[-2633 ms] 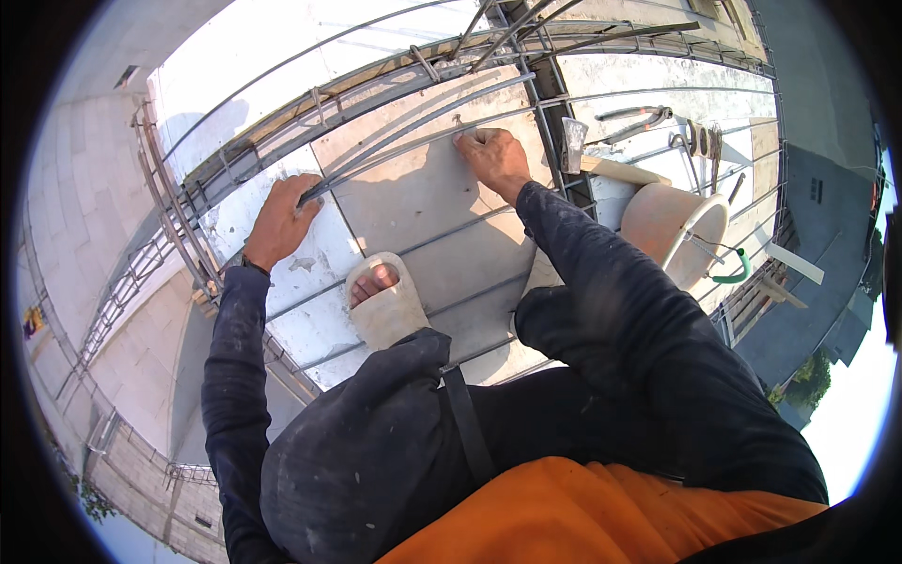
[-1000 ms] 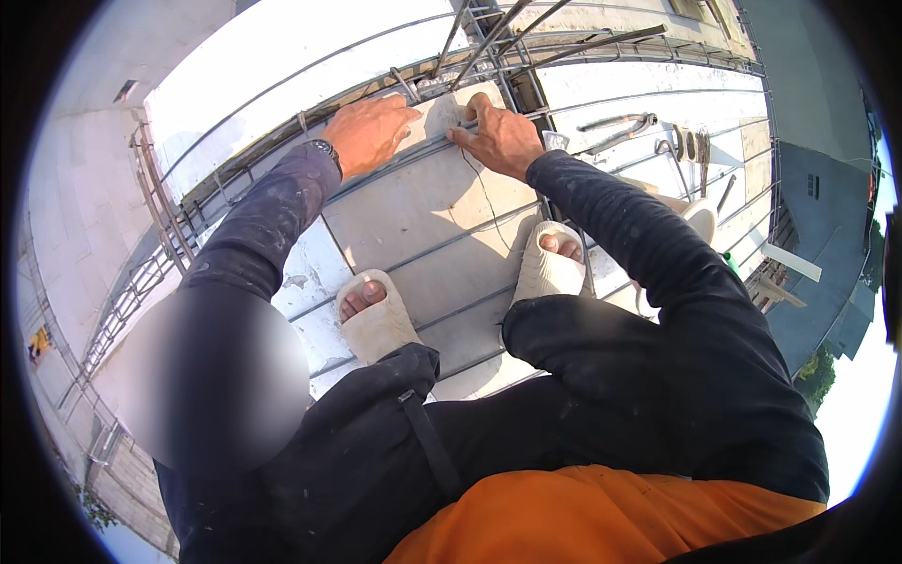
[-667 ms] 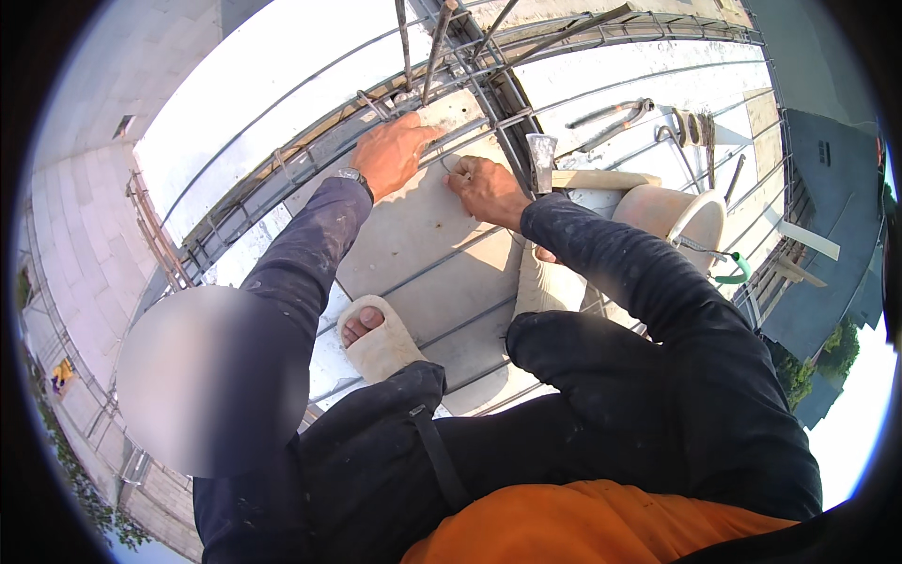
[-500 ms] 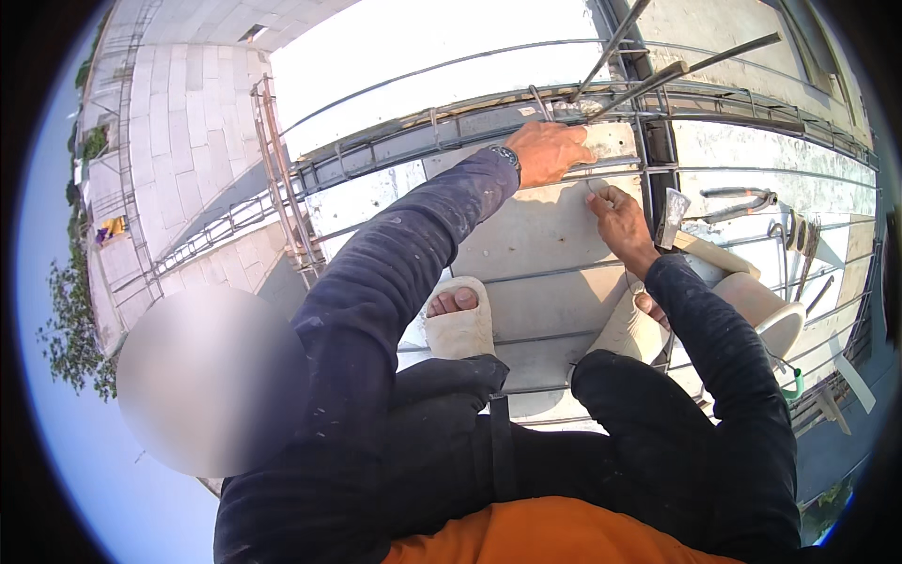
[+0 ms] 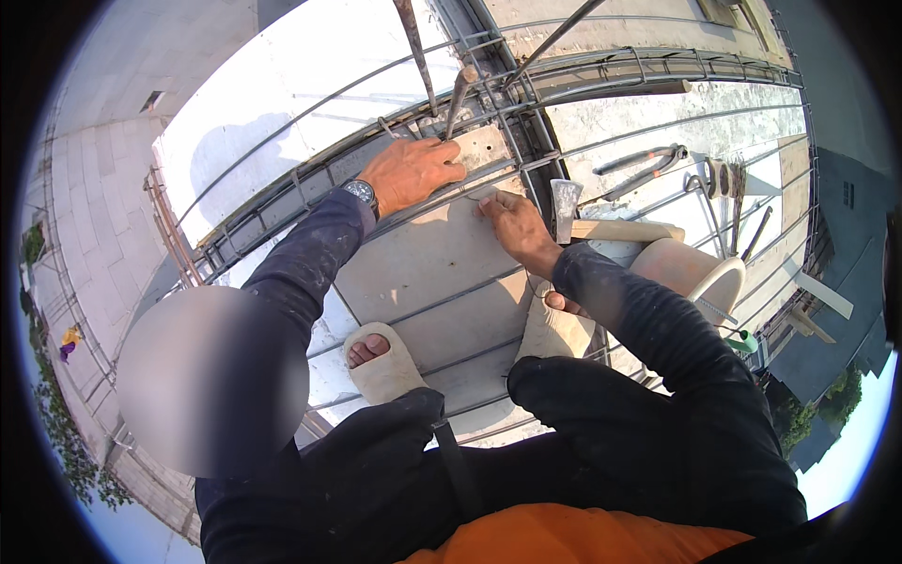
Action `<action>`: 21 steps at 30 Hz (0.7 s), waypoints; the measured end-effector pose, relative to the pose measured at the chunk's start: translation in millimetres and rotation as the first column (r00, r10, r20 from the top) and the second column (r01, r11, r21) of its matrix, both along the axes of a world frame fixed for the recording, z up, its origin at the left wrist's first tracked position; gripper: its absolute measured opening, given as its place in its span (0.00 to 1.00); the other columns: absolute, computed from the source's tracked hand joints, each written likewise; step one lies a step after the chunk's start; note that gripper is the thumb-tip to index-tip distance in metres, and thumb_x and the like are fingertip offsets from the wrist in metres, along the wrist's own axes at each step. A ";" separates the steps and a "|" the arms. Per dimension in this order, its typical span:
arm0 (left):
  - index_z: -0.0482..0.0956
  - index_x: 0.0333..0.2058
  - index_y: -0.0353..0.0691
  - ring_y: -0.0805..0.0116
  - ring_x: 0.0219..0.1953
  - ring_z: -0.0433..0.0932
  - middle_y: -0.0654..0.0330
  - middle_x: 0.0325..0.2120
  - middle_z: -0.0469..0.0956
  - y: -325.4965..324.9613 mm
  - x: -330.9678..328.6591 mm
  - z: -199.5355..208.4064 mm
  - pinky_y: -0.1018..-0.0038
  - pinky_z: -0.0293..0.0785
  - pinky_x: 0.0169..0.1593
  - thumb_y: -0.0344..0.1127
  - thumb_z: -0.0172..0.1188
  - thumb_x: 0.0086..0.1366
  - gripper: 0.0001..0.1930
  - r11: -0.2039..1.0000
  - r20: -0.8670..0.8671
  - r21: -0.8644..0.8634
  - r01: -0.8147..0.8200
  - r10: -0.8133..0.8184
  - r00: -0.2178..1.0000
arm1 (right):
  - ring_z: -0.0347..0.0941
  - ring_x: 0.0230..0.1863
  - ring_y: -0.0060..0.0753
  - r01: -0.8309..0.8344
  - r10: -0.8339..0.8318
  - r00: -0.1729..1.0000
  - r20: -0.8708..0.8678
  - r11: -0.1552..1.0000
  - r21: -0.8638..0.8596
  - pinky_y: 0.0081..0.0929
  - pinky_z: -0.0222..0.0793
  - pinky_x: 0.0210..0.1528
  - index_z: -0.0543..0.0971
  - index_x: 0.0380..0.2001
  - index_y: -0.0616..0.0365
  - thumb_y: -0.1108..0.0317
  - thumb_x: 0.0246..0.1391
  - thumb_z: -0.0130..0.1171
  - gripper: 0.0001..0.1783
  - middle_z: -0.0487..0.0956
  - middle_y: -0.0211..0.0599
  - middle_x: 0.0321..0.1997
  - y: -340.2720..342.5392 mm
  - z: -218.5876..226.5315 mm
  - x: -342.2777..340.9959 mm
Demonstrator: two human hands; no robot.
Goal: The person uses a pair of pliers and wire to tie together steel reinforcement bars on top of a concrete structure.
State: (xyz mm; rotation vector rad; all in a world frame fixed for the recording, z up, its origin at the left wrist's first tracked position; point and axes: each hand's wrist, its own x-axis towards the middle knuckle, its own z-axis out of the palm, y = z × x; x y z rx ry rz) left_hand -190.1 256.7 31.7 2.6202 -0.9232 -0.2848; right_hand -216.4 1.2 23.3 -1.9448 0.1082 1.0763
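You have passing room over the grey panel (image 5: 413, 268) between your hands and the sandals (image 5: 387, 365). Long bars (image 5: 490, 175) cross between your left hand (image 5: 412, 176) and right hand (image 5: 512, 226). A standing rod (image 5: 458, 101) crowds the left one's fingertips; a wooden-handled tool (image 5: 615, 230), then the bucket (image 5: 681, 268), obstruct the right side.

Two hands (image 5: 411, 176), two sandals (image 5: 387, 376), one wristwatch (image 5: 361, 192) and one bucket (image 5: 669, 263) show.

Rebar (image 5: 489, 173) spans the panel (image 5: 427, 258) beyond both sandals (image 5: 390, 371); to the right, pincers (image 5: 650, 174) lie beyond the hammer (image 5: 611, 229) and bucket (image 5: 672, 263).
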 end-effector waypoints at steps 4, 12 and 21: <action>0.82 0.46 0.54 0.62 0.47 0.82 0.64 0.42 0.75 -8.4 18.6 5.7 0.64 0.83 0.44 0.32 0.60 0.67 0.11 0.993 0.018 0.040 0.111 -0.112 0.994 | 0.82 0.44 0.60 0.012 -0.012 0.997 0.078 1.000 -0.004 0.47 0.73 0.52 0.84 0.46 0.66 0.54 0.72 0.51 0.23 0.85 0.61 0.39 -9.8 7.3 9.1; 0.83 0.45 0.54 0.60 0.44 0.84 0.65 0.41 0.75 -6.7 22.3 8.7 0.62 0.82 0.44 0.32 0.59 0.68 0.10 0.990 -0.017 0.076 0.122 -0.121 0.993 | 0.82 0.46 0.63 0.107 -0.099 0.989 0.114 0.991 -0.074 0.49 0.74 0.54 0.84 0.47 0.67 0.55 0.71 0.52 0.23 0.85 0.63 0.41 5.0 9.4 4.7; 0.85 0.47 0.53 0.56 0.46 0.84 0.63 0.40 0.78 -12.4 10.5 6.9 0.58 0.83 0.48 0.35 0.60 0.71 0.09 0.995 -0.103 -0.060 -0.083 0.077 0.992 | 0.83 0.45 0.64 -0.011 0.049 0.983 0.175 0.976 -0.217 0.50 0.75 0.51 0.84 0.48 0.66 0.51 0.72 0.52 0.26 0.86 0.61 0.40 -2.5 18.0 16.4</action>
